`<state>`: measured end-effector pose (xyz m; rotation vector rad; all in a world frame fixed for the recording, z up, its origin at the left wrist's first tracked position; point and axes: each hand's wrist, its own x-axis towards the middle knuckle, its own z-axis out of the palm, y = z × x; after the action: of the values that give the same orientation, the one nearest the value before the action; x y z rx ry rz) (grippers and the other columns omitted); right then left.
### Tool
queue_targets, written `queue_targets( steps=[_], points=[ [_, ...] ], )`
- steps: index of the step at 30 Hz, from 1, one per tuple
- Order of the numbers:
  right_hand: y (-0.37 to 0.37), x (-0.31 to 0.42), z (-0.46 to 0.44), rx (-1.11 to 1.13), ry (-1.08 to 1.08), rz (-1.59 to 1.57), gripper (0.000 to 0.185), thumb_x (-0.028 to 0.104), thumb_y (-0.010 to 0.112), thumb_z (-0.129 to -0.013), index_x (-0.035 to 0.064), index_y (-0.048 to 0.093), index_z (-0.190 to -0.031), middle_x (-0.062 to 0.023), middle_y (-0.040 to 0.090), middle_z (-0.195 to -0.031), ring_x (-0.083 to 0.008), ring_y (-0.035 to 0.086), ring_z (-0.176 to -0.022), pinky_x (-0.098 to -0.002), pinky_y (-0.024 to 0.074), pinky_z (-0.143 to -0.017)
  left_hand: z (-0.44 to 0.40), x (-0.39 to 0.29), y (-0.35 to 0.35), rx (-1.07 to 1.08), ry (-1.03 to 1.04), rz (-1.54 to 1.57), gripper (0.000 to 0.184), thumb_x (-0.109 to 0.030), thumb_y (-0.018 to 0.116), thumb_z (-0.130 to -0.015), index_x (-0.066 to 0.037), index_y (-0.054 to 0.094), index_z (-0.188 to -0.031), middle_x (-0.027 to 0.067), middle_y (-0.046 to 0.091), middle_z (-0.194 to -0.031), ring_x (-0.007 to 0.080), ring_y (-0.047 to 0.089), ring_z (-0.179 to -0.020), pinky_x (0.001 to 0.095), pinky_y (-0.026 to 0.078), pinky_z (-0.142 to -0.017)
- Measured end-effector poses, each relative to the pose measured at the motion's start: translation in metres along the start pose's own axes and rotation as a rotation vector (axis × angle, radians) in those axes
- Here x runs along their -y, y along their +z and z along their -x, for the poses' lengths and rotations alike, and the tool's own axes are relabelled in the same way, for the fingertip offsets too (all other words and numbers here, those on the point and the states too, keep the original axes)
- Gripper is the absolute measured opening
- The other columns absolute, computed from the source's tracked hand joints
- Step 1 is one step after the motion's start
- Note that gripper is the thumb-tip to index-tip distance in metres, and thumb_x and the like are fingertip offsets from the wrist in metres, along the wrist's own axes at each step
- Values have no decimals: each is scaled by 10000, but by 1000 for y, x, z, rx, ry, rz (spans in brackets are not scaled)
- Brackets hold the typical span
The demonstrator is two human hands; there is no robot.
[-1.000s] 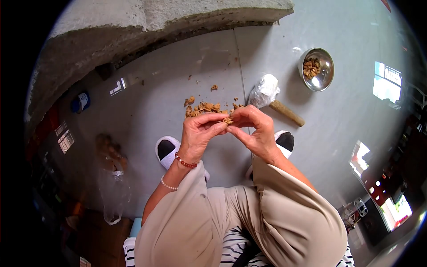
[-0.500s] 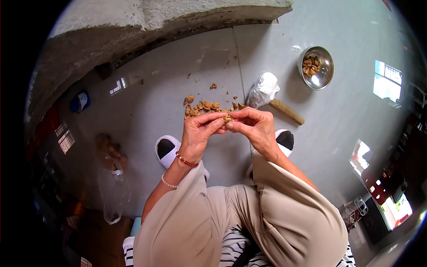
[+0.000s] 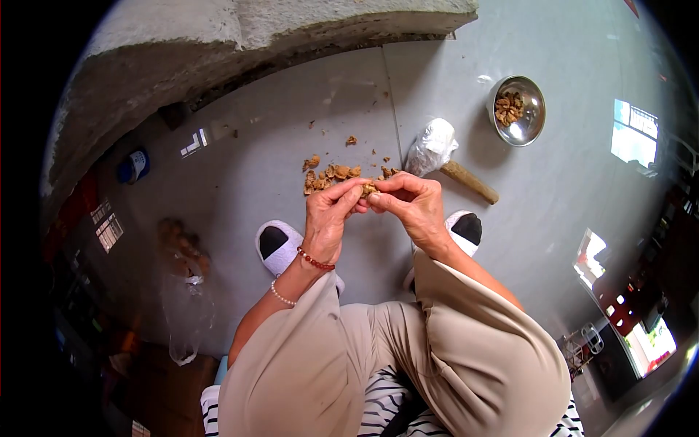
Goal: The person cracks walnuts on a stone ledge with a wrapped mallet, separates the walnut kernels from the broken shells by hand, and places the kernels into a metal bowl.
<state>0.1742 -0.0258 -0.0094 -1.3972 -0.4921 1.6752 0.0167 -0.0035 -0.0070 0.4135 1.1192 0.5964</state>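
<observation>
Head view, walnut piece [image 3: 370, 189]: pinched between both hands above the floor [image 3: 371, 269], just short of the shell bits [image 3: 335, 175]; tilted differently than half a second ago, so apparently unfinished.
Left hand [image 3: 328, 218]: shifted slightly rightward; thumb and fingers nearly closed, gripping one side.
Right hand [image 3: 419, 207]: thumb and forefinger drawn together on the other side.
Bowl [image 3: 532, 120]: apparently unchanged, toward the floor's far right.
Far edge: bounded by a concrete block [image 3: 349, 25].
Open room: bare floor left of the shells; tighter rightward, beside the wrapped hammer [image 3: 432, 149].

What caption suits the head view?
Left hand and right hand pinch a walnut piece near scattered shells, a wooden-handled hammer and a metal bowl of kernels.
</observation>
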Motion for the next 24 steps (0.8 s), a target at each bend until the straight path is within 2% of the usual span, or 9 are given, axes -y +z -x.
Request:
queue_targets(
  steps=[5,8,17,24],
  points=[
    [2,-5,-1,-3,-15,-4,132,-41,669,-770,-66,656,-899,-88,621,-806,-135,621,-702,-232,528,-636,1,1,1,-20,11,15,227,-110,507,-926,34,603,-1073,53,624,-891,91,561,-771,220,474,-734],
    [4,-5,-1,-13,-23,-31,127,-37,665,-777,-66,656,-901,-94,627,-820,-136,622,-716,-235,532,-641,-2,3,-2,-33,-18,134,211,-111,503,-929,30,603,-1049,55,622,-895,92,556,-773,221,472,-732],
    [1,-3,-2,-1,15,-79,174,-8,643,-809,-59,632,-976,-99,650,-858,-138,632,-747,-251,537,-683,-4,-1,1,-65,16,6,199,-109,502,-934,28,603,-1036,61,635,-894,97,588,-767,212,490,-705],
    [-6,-7,-3,3,52,-31,191,-1,634,-815,-48,617,-1000,-81,653,-843,-129,633,-742,-247,535,-674,-5,0,-5,-112,16,30,198,-114,519,-928,31,607,-1030,75,636,-883,104,595,-756,220,501,-705]
  ],
)
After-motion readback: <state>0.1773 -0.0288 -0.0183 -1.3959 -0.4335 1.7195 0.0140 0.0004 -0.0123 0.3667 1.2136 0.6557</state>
